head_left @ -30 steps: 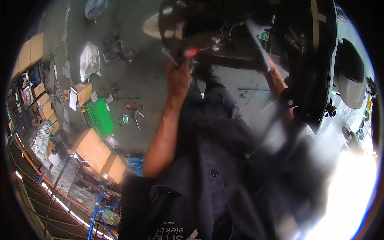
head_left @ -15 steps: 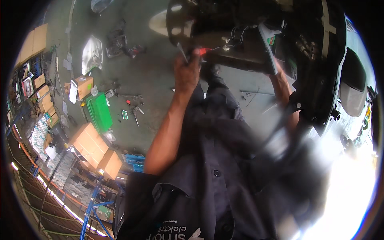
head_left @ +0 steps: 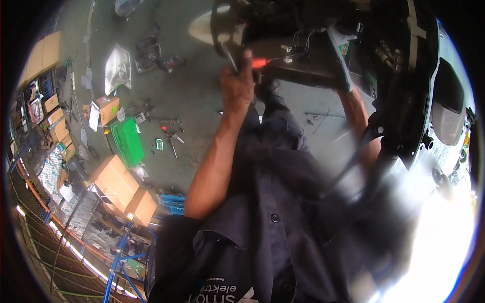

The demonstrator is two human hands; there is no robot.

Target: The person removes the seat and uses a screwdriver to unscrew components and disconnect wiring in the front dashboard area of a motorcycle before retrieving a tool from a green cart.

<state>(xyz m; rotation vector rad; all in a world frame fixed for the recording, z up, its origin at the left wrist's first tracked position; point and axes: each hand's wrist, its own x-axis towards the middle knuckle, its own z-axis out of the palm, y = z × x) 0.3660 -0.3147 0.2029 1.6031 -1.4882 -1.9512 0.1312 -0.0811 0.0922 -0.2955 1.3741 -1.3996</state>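
Note:
My left hand [head_left: 237, 83] reaches out to the dark underside of a scooter [head_left: 303, 30]. It is closed around a tool with a red handle [head_left: 260, 63], and a thin metal shaft [head_left: 230, 53] sticks up past the fingers. My right forearm [head_left: 359, 118] runs up to a grey-white panel [head_left: 339, 48] on the scooter. The right hand itself is hidden behind that panel. The scooter's pale body shell [head_left: 449, 106] curves down the right side.
On the concrete floor to the left lie a green case [head_left: 126, 141], loose hand tools [head_left: 172, 137], cardboard boxes [head_left: 117, 183], a small open carton [head_left: 105, 108] and a white body part [head_left: 117, 68]. Shelves with boxes [head_left: 38, 116] line the far left.
My left hand with the red-handled tool has stayed at the scooter's underside, shifting slightly right in the picture as the head moved. The right forearm keeps its place.

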